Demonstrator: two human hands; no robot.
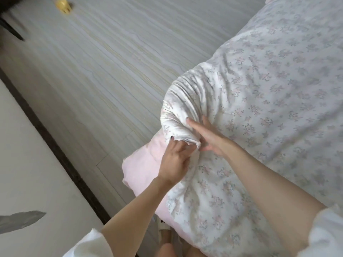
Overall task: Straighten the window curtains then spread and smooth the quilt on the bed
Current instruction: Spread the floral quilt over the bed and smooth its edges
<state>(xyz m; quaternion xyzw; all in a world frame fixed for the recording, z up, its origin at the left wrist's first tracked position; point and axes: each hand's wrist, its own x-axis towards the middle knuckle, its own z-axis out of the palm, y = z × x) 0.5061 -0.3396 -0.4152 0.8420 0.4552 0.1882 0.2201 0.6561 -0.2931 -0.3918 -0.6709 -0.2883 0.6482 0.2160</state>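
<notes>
A white quilt [269, 93] with a small floral print covers the bed on the right side of the head view. Its near corner is bunched into a gathered, wrinkled lump [185, 101]. My left hand [175, 160] pinches the fabric at the base of that lump, fingers closed on it. My right hand [207, 138] lies against the lump from the right, fingers spread flat and apart. Under the quilt a pink sheet [143, 169] shows at the bed's corner. No curtains are in view.
Grey wood-grain floor [96, 71] fills the left and middle. A dark skirting strip [55, 145] runs along a pale wall at the left. A small yellow object [64, 5] lies on the floor far off. My slippered foot [165, 229] stands by the bed corner.
</notes>
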